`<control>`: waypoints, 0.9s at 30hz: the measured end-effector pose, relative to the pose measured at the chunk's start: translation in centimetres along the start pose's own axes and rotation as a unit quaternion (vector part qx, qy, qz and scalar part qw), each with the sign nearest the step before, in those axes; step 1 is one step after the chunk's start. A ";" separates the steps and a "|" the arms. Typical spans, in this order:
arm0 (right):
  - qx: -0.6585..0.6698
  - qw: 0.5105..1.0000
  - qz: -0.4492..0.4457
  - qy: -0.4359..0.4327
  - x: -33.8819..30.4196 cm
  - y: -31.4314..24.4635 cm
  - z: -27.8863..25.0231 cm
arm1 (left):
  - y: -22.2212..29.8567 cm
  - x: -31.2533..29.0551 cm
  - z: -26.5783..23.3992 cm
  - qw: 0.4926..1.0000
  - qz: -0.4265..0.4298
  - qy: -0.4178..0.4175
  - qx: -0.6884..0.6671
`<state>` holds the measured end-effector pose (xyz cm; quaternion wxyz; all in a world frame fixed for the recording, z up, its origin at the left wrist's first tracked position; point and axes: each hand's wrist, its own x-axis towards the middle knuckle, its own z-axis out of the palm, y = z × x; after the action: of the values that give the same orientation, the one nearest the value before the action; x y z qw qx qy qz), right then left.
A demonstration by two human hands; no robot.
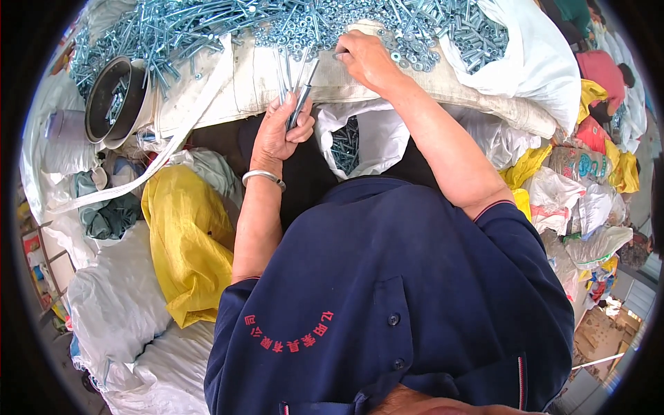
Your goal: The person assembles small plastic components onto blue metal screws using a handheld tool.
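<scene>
My left hand (280, 131), with a silver bangle (264, 178) at its wrist, is closed around several long metal bolts (299, 102). They fan out upward from the fingers, and one has a thicker sleeve on it. To the right, my right hand (368, 61) is over the near edge of the cloth-covered work surface (235, 90). Its fingers are pinched together at a small dark thing that I cannot make out. Just beyond the hands lies a heap of loose washers and nuts (304, 34). Loose washers (408, 55) also lie right of my right hand.
Long bolts (166, 34) are heaped at the back left, metal sleeves (481, 38) at the back right. A dark pot (114, 97) holds some hardware. Below the surface's edge stands an open white sack (384, 142) with bolts inside. Yellow sacking (187, 242) and plastic sacks (117, 290) crowd the left.
</scene>
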<state>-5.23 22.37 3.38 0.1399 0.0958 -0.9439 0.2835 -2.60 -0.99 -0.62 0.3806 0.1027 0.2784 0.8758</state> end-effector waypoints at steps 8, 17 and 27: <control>0.166 0.984 0.047 0.045 -0.8 -1.0 -0.4 | -0.1 0.2 0.7 1.000 0.000 0.022 0.016; 0.382 0.916 0.119 -0.007 -1.5 -5.2 -3.2 | -0.7 0.6 1.0 0.997 0.006 0.053 0.049; 0.082 0.988 -0.112 0.068 -3.4 -6.9 -3.3 | -1.0 0.8 0.8 0.996 0.016 0.063 0.059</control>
<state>0.50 18.92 8.41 0.2261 0.1931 -0.8889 0.3485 -2.21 0.47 -0.62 0.3416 0.0743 0.3507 0.8688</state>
